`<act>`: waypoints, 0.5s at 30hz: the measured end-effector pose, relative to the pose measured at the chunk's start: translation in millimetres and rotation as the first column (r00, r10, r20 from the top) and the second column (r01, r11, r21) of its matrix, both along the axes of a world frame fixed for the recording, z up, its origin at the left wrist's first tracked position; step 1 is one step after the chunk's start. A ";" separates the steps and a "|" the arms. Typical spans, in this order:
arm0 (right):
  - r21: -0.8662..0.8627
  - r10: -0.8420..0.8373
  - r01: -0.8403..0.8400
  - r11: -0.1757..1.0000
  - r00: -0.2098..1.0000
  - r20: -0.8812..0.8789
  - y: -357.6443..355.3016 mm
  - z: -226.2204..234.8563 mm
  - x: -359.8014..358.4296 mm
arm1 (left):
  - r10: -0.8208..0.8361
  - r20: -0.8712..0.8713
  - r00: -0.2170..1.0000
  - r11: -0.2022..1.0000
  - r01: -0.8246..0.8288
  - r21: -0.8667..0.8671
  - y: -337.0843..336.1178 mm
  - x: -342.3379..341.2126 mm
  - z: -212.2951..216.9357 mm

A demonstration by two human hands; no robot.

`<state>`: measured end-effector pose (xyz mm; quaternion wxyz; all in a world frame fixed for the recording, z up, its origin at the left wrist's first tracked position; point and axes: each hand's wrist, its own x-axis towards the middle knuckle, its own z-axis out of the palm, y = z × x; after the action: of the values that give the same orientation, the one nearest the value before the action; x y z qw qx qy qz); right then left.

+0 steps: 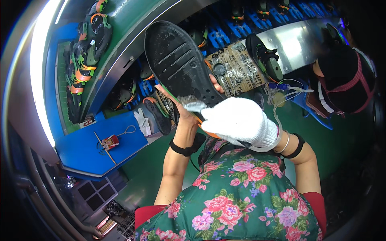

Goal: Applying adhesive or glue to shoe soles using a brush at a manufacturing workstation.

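Grooved black rubber sole, bristly brush

The black sole I hold looks like matt rubber, grooved, with a wet gloss in patches. On my right hand, just below the sole, is a white knitted cloth glove. Beyond the sole, a brushed metal plate shines.

Bright strip lamp glare left; dark vignetted corners; strong fisheye bending.
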<state>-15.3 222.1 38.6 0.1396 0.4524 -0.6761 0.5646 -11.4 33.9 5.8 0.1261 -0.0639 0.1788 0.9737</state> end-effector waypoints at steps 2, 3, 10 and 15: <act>-0.022 0.103 -0.101 0.995 0.989 0.107 9.7 9.4 -4.5 | 0.048 -0.056 0.997 0.999 -0.049 -0.007 -1.2 -3.7 -1.6; -0.057 0.094 -0.085 0.995 0.979 0.180 11.4 6.7 -6.0 | 0.071 -0.076 0.995 0.997 -0.073 -0.025 -3.6 -4.7 -3.2; -0.016 0.075 -0.074 0.997 0.981 0.180 12.9 6.4 -2.0 | 0.043 -0.158 0.986 0.979 -0.073 -0.192 -20.0 -11.0 0.4; -0.065 0.025 -0.004 0.998 0.949 0.314 13.3 6.8 -3.0 | 0.081 -0.205 0.975 0.968 -0.126 -0.219 -26.1 -14.9 1.5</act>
<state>-18.3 235.4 45.4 0.0401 0.3568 -0.6680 0.6518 -26.3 7.8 7.3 0.0486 0.0080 0.2984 0.9532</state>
